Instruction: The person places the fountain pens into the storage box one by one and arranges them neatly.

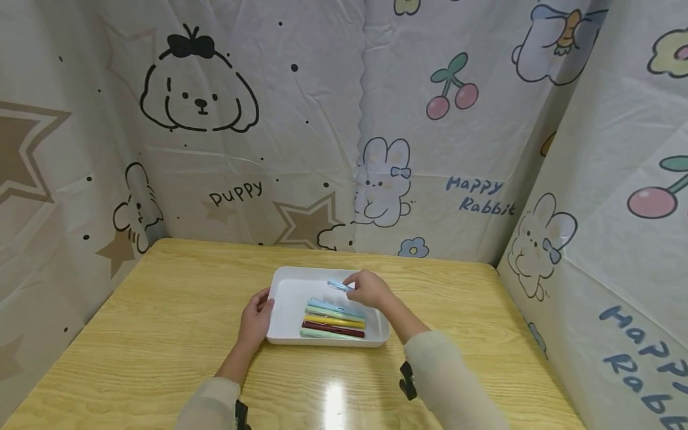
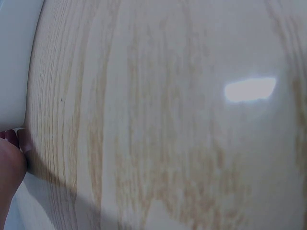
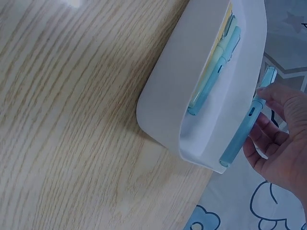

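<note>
A white tray [image 1: 285,298] stands on the wooden table with several pens lying side by side in it: light blue, pale green, a yellow pen [image 1: 334,321] and a dark red pen [image 1: 333,329]. Over the tray's back part, my right hand [image 1: 369,289] pinches a light blue pen [image 3: 242,132] between thumb and fingers, above the others. At the tray's left end, my left hand [image 1: 255,321] holds the rim, thumb on the near side. Only a bit of the left hand [image 2: 9,165] shows in the left wrist view, beside the tray wall.
The wooden table [image 1: 183,310] extends around the tray on all sides. Patterned cloth [image 1: 306,119] hangs behind it and along both sides. A bright light reflection lies on the table in front of the tray.
</note>
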Motion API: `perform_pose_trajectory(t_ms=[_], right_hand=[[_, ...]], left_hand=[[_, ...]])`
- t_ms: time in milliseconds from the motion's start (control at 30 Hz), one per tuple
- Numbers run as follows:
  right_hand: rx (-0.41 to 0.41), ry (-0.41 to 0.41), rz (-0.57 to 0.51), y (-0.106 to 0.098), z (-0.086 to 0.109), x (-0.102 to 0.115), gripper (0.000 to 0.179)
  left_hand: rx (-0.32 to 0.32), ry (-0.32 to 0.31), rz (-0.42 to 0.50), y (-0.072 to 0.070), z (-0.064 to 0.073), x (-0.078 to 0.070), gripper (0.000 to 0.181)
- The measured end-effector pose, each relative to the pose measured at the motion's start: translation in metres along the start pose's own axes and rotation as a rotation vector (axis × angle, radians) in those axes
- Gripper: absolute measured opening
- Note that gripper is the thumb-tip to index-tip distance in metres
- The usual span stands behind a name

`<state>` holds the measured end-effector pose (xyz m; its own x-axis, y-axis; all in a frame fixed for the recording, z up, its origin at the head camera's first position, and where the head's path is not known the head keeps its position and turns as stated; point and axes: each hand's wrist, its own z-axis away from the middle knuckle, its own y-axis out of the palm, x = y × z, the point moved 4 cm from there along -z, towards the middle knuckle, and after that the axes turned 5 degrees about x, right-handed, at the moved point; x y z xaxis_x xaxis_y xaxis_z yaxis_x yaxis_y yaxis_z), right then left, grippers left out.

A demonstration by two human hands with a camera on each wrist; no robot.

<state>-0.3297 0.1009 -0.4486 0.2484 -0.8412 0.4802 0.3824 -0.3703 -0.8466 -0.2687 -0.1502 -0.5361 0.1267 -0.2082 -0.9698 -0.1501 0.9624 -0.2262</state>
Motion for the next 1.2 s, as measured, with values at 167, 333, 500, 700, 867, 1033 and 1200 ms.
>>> perform_pose_trajectory(t_ms=[167, 333, 500, 700, 867, 1033, 1200], right_hand=[[-0.001, -0.043, 0.007, 0.007, -0.003, 0.003, 0.029], [-0.002, -0.055, 0.02, 0.013, -0.006, 0.007, 0.029], [0.001, -0.063, 0.043, 0.018, -0.011, 0.01, 0.029], [0.0, -0.068, 0.074, 0.025, -0.015, 0.01, 0.03], [-0.003, -0.061, 0.072, 0.029, -0.015, 0.011, 0.029], [-0.004, -0.061, 0.054, 0.031, -0.014, 0.012, 0.029], [-0.005, -0.044, 0.031, 0.034, -0.014, 0.013, 0.028]], left_hand=[[-0.006, 0.007, 0.0, 0.0, -0.001, 0.001, 0.04], [-0.002, 0.011, -0.003, 0.0, -0.001, 0.002, 0.04], [-0.007, 0.009, -0.005, -0.001, -0.001, 0.001, 0.04], [-0.022, 0.006, -0.002, -0.001, -0.001, 0.001, 0.039], [-0.012, 0.002, -0.004, -0.001, 0.0, 0.0, 0.039], [-0.009, 0.006, -0.009, 0.0, 0.0, -0.001, 0.04], [-0.015, 0.005, -0.004, 0.0, 0.0, -0.001, 0.039]])
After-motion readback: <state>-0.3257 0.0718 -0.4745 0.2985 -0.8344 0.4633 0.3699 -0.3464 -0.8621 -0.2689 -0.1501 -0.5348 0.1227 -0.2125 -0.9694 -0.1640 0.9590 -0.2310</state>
